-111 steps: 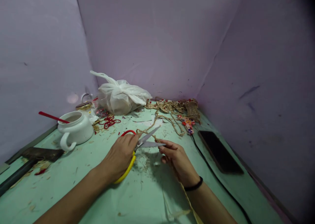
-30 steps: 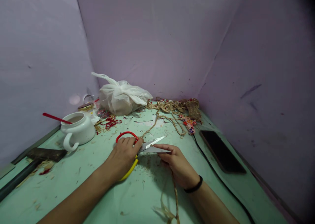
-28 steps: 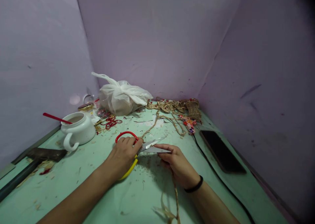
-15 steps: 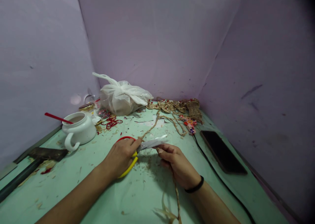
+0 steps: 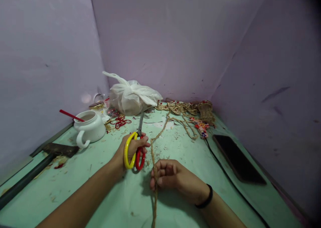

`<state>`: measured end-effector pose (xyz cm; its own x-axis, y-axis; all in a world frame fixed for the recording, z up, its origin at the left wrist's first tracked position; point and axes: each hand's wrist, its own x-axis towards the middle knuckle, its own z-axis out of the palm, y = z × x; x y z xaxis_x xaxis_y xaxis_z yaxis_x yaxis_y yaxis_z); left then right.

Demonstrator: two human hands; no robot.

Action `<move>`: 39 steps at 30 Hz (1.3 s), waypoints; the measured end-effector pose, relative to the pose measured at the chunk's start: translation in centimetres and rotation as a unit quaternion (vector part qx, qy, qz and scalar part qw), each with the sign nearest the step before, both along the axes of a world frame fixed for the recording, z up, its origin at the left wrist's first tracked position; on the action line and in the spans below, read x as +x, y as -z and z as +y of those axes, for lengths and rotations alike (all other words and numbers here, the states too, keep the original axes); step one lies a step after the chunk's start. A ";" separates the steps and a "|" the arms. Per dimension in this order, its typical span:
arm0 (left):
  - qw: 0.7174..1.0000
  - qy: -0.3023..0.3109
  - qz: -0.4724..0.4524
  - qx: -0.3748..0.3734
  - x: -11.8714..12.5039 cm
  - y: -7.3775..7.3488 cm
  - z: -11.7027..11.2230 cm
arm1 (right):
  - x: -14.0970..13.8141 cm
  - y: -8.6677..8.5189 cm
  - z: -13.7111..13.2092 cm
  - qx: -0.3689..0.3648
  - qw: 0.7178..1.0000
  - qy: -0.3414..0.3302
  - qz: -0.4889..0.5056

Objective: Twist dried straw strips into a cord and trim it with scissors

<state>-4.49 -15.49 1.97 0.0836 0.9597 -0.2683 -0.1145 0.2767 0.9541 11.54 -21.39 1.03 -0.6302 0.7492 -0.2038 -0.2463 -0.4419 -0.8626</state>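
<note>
My left hand point(image 5: 125, 151) holds a pair of scissors point(image 5: 130, 151) with one yellow and one red handle loop. The blades point away from me, toward the white bag. A braided straw cord point(image 5: 160, 131) runs from the back of the table toward me, past the left fingertips and down out of view. My right hand point(image 5: 173, 178) is closed loosely at this cord, which crosses its curled fingertips; a black band circles the wrist.
A white pot point(image 5: 94, 131) with a red stick and a hatchet-like tool point(image 5: 61, 149) stand left. Behind are a tied plastic bag point(image 5: 135, 96), red thread point(image 5: 120, 121) and braided straw pieces point(image 5: 178, 107). On the right lie a phone point(image 5: 238, 159), a patterned item point(image 5: 200, 126) and a black cable point(image 5: 220, 169).
The scissors have turned from pointing right, beside the right fingers, to pointing away. My right hand has moved nearer to me, and the cord now runs straighter. The view has shifted slightly.
</note>
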 end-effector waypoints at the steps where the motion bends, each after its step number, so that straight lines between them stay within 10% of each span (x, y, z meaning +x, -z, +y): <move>1: 1.000 0.000 -0.016 -0.019 0.1 0.2 0.2 | 0.0 0.1 0.0 0.001 1.000 -0.014 0.001; 16: 0.989 0.074 -0.079 -0.098 2.4 1.1 0.0 | 0.4 0.2 -0.2 -0.004 0.992 -0.124 -0.012; 23: 0.996 -0.047 -0.027 0.074 3.1 0.0 -0.8 | 0.3 -0.7 0.1 -0.077 0.994 0.032 0.075; 28: 0.993 -0.048 -0.015 0.107 3.0 -0.5 -0.9 | -0.3 -0.2 0.2 -0.005 0.989 0.137 -0.053; 34: 0.993 -0.060 -0.025 0.095 3.0 0.1 -0.5 | -0.7 -0.3 0.0 0.135 0.974 0.127 -0.129; 39: 0.991 -0.036 0.053 0.115 2.2 -0.1 0.6 | -0.2 -0.4 0.4 0.065 0.980 0.156 -0.104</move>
